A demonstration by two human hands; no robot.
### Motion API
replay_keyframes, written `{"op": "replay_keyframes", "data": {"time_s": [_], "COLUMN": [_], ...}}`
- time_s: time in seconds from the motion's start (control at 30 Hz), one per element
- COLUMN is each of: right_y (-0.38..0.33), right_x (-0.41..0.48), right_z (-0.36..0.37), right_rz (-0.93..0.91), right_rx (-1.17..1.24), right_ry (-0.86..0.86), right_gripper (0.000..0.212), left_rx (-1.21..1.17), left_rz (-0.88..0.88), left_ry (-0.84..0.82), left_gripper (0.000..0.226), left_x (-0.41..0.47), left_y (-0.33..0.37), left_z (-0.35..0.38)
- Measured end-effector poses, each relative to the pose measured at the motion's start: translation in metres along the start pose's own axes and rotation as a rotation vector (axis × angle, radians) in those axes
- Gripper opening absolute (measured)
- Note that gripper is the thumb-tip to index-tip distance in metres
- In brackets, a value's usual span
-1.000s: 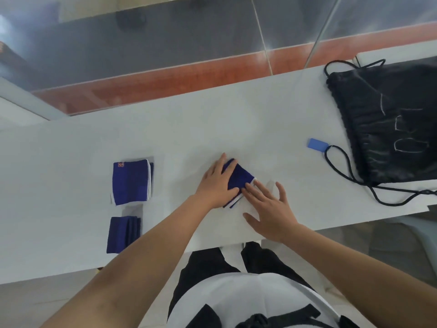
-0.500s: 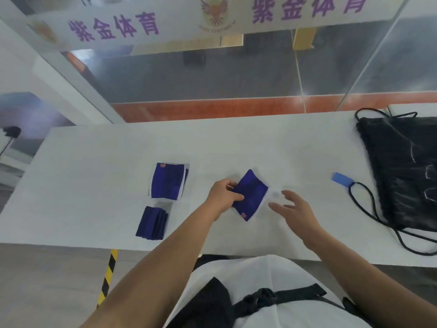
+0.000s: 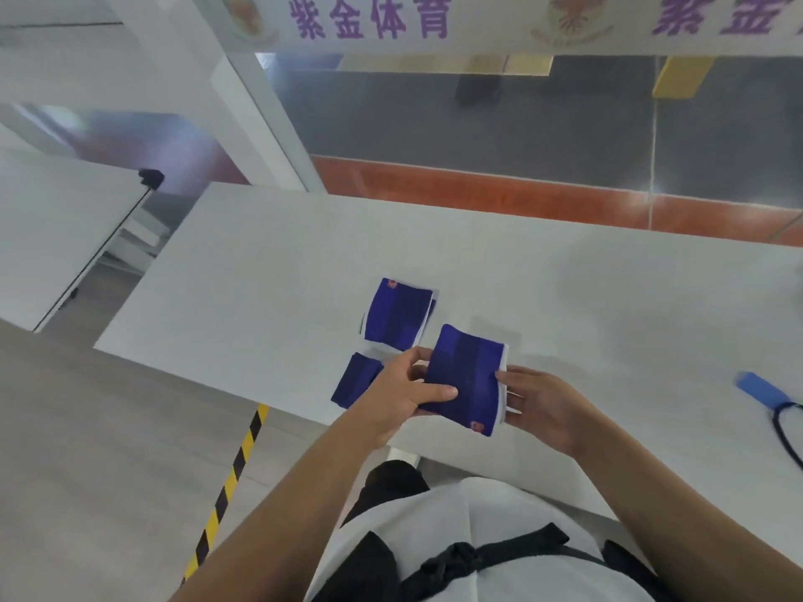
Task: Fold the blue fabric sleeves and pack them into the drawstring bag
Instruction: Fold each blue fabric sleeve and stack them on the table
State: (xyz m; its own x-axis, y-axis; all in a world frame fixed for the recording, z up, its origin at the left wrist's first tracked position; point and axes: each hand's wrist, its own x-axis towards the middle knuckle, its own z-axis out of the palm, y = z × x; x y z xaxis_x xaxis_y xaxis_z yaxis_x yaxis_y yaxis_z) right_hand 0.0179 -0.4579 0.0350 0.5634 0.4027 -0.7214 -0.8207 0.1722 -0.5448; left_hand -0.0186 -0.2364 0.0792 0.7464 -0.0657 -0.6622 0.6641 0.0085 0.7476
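Observation:
A folded blue sleeve (image 3: 467,375) with a white edge and a small red logo is held just above the white table (image 3: 260,271). My left hand (image 3: 404,395) pinches its left side, thumb on top. My right hand (image 3: 539,406) holds its right edge with the fingers underneath. Another folded blue sleeve (image 3: 397,315) lies flat on the table behind it. A third, smaller folded blue sleeve (image 3: 354,380) lies near the table's front edge, partly hidden by my left hand. Only the drawstring bag's black cord (image 3: 788,427) and blue tag (image 3: 758,388) show at the right edge.
The table's front edge runs diagonally under my forearms. A yellow and black floor stripe (image 3: 230,480) lies below it on the left. A glass wall with a purple-lettered banner (image 3: 369,19) stands behind the table.
The sleeve was lifted off the table by my left hand and carried left, towards the other two. My right hand has now taken its right edge. The view swung left, leaving the bag out of frame.

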Motion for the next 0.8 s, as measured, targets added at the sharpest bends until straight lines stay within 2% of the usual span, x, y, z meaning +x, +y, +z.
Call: {"op": "replay_keyframes", "data": {"time_s": [0.07,0.2,0.3,0.4,0.57,0.7,0.8], "right_y": [0.002,-0.005,-0.013,-0.015,-0.009,-0.017,-0.028], "right_x": [0.006,0.014,0.023,0.038,0.070,0.096,0.117], "right_z": [0.013,0.046,0.077,0.106,0.132,0.143,0.149], "right_rz": [-0.031,-0.091,-0.153,-0.177,-0.190,-0.212,-0.219], "right_rx": [-0.041,-0.127,-0.200,-0.226,-0.133,-0.140,-0.172], "right_ry": [0.059,0.157,0.229,0.310,0.566,0.675,0.732], "right_gripper": [0.031,0.021,0.019,0.026,0.031,0.032,0.026], "left_rx": [0.107,0.128,0.099,0.103,0.159,0.279,0.374], "left_rz": [-0.021,0.050,0.090,0.088,0.105,0.163,0.189], "left_ry": [-0.003,0.017,0.062,0.054,-0.064,-0.071,-0.028], "left_gripper": [0.053,0.027,0.020,0.022,0.043,0.032,0.036], "left_x": [0.004,0.014,0.029,0.047,0.077,0.103,0.124], "left_y": [-0.002,0.009,0.020,0.028,0.037,0.042,0.047], "left_z": [-0.016,-0.050,-0.079,-0.105,-0.141,-0.157,-0.163]}}
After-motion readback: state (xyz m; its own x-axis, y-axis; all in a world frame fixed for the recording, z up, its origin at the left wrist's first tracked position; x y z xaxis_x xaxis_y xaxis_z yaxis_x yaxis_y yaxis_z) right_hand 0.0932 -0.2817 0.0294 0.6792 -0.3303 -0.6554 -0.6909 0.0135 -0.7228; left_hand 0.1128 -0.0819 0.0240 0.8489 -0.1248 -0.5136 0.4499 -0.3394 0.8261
